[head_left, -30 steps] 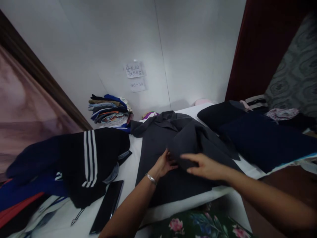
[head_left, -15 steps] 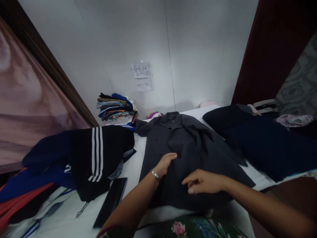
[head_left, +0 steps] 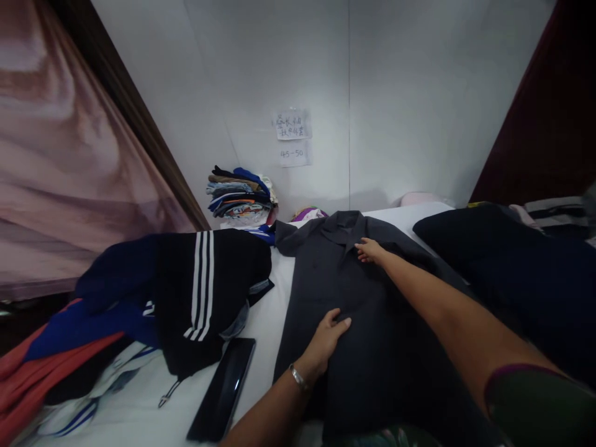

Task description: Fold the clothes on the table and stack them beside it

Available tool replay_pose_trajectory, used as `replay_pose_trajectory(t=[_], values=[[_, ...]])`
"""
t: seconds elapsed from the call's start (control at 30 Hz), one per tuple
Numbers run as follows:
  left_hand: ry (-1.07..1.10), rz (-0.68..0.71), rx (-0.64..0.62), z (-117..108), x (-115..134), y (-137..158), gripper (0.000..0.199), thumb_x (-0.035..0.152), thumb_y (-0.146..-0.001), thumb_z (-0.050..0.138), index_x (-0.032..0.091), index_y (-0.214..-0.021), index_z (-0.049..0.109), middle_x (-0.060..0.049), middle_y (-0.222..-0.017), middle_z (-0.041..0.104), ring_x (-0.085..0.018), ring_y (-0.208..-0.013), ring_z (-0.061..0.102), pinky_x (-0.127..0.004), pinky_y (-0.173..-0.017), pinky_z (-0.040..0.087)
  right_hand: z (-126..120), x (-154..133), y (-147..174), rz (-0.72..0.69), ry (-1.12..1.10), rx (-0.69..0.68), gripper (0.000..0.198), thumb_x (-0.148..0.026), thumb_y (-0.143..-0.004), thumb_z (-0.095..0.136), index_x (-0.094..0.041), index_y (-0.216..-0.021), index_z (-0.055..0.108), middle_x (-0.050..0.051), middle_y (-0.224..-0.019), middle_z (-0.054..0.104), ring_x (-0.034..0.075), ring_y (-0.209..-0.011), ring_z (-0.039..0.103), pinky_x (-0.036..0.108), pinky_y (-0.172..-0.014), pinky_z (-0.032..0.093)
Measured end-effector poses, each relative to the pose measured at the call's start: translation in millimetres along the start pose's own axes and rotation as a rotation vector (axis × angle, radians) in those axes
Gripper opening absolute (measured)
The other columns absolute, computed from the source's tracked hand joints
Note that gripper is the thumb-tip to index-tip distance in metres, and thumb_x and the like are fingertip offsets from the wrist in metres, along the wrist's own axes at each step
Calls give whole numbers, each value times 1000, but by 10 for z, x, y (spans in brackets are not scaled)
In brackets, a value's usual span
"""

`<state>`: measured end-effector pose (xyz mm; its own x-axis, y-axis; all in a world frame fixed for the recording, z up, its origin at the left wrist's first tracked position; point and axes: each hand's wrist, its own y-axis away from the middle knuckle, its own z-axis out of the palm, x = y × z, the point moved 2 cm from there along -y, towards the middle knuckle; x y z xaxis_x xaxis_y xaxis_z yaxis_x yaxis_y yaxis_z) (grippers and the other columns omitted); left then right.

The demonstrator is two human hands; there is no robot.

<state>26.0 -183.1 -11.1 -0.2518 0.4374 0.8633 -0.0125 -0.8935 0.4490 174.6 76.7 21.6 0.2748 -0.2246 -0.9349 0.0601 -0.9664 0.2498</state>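
Note:
A dark grey collared shirt (head_left: 307,292) lies spread out front side up on the white-covered table, its collar toward the wall. My left hand (head_left: 326,338), with a silver bracelet on the wrist, lies on the lower front of the shirt, thumb and fingers apart. Farther up, my right hand (head_left: 369,250) is at the edge of the front opening just below the collar. Its fingers are curled together on the cloth there. The shirt's right side is partly hidden beneath my right forearm.
Left of the shirt are a heap of clothes with black striped trousers (head_left: 202,285) and a dark flat phone-like slab (head_left: 223,388). A folded clothes stack (head_left: 242,195) stands by the wall, under paper notes (head_left: 293,138). Dark navy clothing (head_left: 516,279) is piled on the right.
My right hand has moved up from the shirt's lower front to the collar area. The left hand has shifted slightly lower with its fingers spread. The view has turned left.

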Motion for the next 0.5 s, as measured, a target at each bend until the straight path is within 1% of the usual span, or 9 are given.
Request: replay_pose_trajectory(t=[0.07,0.1,0.17,0.23,0.3,0.37,0.43,0.5], values=[[55,-41,12,-10,-16,30,81,42,-72,73,14,-140,40,-16,-125,60,-25,-109,62,-33,-93,48,150,31,-166,26,-4,16,46,-31,-87,62,-14,-128,49,3,-80,64,10,-52,59,24,-46,50],[72,-58,17,-12,-14,50,79,43,-71,74,15,-139,43,-15,-126,61,-25,-111,61,-33,-94,48,209,25,-246,24,-11,29,42,-32,-89,61,-15,-125,51,2,-82,64,10,-55,59,24,-48,51],[83,-80,-23,3,15,89,68,44,-69,76,15,-128,55,-14,-121,64,-26,-110,62,-34,-93,48,289,-60,-412,-12,-33,60,35,-31,-89,60,-14,-119,55,2,-82,64,10,-58,60,24,-52,52],[83,-72,-110,30,70,114,53,40,-66,78,14,-110,66,-13,-107,70,-27,-99,66,-36,-89,50,313,-247,-594,-88,-64,89,34,-25,-87,61,-14,-119,57,2,-82,65,11,-61,61,24,-54,54],[78,-22,-164,42,131,107,42,35,-63,79,14,-99,70,-11,-94,73,-25,-85,69,-37,-82,52,292,-483,-779,-184,-91,106,40,-21,-85,59,-17,-125,55,3,-86,66,12,-67,63,24,-60,56],[63,24,-132,18,160,61,38,31,-63,77,14,-96,70,-8,-87,73,-22,-77,68,-36,-78,53,256,-659,-937,-259,-94,113,48,-21,-85,57,-20,-132,51,3,-94,67,13,-79,65,26,-69,57],[33,20,-79,-27,134,-7,35,30,-64,75,14,-95,70,-6,-84,73,-22,-75,68,-36,-76,53,238,-679,-1032,-283,-62,109,54,-22,-82,60,-19,-135,49,6,-102,67,17,-90,65,30,-78,56],[9,-1,-53,-71,73,-73,34,29,-66,73,15,-97,69,-6,-85,74,-22,-77,69,-36,-76,54,260,-530,-1047,-269,-2,89,59,-24,-77,65,-15,-134,51,9,-109,67,21,-98,64,36,-85,54]])
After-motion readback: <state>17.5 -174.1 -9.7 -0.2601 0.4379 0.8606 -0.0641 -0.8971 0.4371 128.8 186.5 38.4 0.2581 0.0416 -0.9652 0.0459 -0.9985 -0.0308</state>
